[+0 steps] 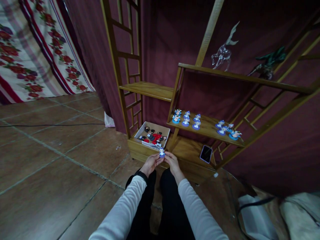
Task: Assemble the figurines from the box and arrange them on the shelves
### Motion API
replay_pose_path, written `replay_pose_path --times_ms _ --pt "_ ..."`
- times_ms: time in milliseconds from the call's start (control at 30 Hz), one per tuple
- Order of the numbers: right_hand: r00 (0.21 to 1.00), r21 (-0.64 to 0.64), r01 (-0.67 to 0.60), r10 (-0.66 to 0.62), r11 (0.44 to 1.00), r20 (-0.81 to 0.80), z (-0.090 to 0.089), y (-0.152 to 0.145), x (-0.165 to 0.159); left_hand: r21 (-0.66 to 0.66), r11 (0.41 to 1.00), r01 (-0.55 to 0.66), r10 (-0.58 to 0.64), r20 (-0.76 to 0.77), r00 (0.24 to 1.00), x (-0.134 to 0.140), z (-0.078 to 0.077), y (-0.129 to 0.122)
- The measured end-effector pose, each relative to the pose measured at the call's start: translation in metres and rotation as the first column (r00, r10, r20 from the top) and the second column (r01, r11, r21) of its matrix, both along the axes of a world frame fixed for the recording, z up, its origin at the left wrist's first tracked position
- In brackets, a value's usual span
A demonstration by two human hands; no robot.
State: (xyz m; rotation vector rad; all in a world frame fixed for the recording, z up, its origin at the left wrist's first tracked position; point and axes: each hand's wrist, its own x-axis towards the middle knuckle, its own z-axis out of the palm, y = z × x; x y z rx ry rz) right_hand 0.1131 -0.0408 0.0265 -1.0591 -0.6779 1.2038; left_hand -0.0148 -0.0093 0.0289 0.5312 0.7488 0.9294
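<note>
A small purple-and-white figurine [162, 153] stands upright between my two hands, in front of the shelf unit. My left hand [151, 163] grips its base from the left, fingers closed. From the right, my right hand [173, 161] pinches the same base. Just beyond them a cardboard box [139, 134] holds several figurines in red, black and grey. On the middle shelf [209, 128] similar purple-and-white figurines [196, 125] stand in groups, with blue-based figurines [176, 119] at the left end and another blue-based figurine [235, 134] at the right end.
A phone or small tablet [206, 154] lies on the lower shelf. On the top shelf stand a clear glass deer [222, 55] and a dark green ornament [271, 61]. A bare wooden upright [117, 73] rises at left. Bags [301, 213] sit on the floor at lower right.
</note>
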Motion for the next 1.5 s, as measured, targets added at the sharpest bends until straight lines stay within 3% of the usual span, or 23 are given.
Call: replay_pose_path --times_ms 333,767,1100,1367,1500 --pt "0.998 -0.002 -0.012 0.012 1.000 0.061 0.010 -0.002 -0.001 -0.018 0.998 0.058 -0.058 0.017 0.998 0.001 0.006 -0.001" --pt "0.996 -0.013 -0.039 0.040 0.999 0.078 0.014 -0.004 -0.002 0.000 1.000 -0.018 0.018 -0.036 0.999 0.002 0.003 0.002" --pt "0.989 0.065 -0.023 0.014 0.998 0.145 0.006 0.004 -0.002 0.064 0.997 -0.052 0.056 -0.076 0.996 0.007 0.004 -0.004" --pt "0.970 0.059 -0.007 -0.008 0.998 0.242 -0.008 0.013 0.007 0.088 0.994 0.058 -0.056 -0.025 0.998 0.005 0.004 -0.006" --pt "0.934 0.065 0.002 -0.025 0.998 0.357 -0.008 0.014 0.010 0.071 0.996 0.049 -0.047 -0.024 0.999 0.006 0.001 -0.006"
